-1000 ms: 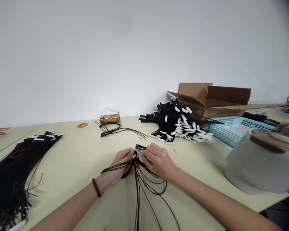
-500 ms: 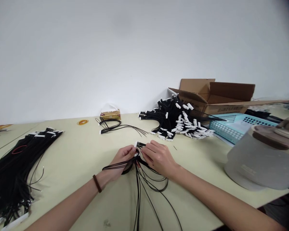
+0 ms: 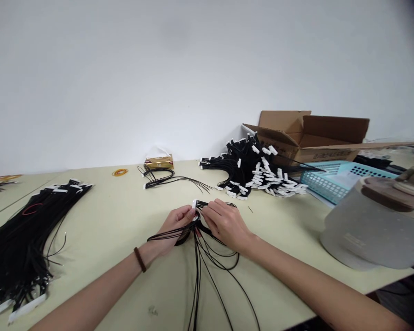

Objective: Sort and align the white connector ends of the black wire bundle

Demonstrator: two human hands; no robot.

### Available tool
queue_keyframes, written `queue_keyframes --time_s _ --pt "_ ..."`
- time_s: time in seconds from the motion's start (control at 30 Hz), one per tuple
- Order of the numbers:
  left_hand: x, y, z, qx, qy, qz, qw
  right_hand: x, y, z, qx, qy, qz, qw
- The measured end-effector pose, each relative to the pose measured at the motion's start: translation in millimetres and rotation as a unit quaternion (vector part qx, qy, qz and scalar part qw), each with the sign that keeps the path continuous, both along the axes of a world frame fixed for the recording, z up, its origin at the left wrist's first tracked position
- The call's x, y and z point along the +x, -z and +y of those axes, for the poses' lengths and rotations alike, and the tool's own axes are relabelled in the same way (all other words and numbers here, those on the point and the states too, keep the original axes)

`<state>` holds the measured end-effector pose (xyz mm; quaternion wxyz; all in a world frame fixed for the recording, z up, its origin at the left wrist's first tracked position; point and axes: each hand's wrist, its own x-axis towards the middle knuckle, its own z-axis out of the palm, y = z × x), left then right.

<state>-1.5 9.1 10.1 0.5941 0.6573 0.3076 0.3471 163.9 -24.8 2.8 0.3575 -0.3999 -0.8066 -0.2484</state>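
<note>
wires (image 3: 196, 250), black and thin, are what we hold, nearer to us than the gold tissue box (image 3: 159, 162) and a little to its right. our left hand (image 3: 174, 225) keeps a closed grip on the bundle, thumb and fingers pinched by a white connector (image 3: 194, 204), and some strands trail over that wrist, beside a brown band (image 3: 140, 259). our right hand (image 3: 224, 221) has its grip curled nearly closed around strands just beside the connector; its fingertips are partly hidden, so we cannot tell which strands they pinch.

just in front of the tissue box, we see a loose harness (image 3: 158, 182) on the surface (image 3: 120, 220); left of the box are yellow rubber bands (image 3: 120, 172). farther left and nearer to us is a thick black bundle (image 3: 24, 243). right of the tissue box sits a pile of harnesses (image 3: 243, 161) with white connectors, then, farther right, a cardboard box (image 3: 317, 155), a turquoise basket (image 3: 326, 187) and, closest to us, a grey jug (image 3: 369, 230).
</note>
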Motion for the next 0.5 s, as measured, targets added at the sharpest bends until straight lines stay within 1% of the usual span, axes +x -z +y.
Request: queue_keyframes --time_s 0.1,0.23,0.37,0.5 --pt "0.8 0.3 -1.9 -0.011 -0.015 -0.016 1.0 -0.4 2.3 1.0 0.007 -0.008 0.04 0.999" --pt "0.3 4.7 0.7 -0.03 0.002 -0.019 0.999 -0.8 5.9 1.8 0.039 -0.025 0.065 0.997" --pt "-1.0 8.2 3.7 -0.037 0.021 -0.024 0.999 -0.1 7.2 1.8 0.066 -0.035 0.064 0.995" --pt "-1.0 7.6 3.6 -0.029 0.026 -0.013 0.999 1.1 5.1 0.9 0.071 -0.037 0.04 0.996"
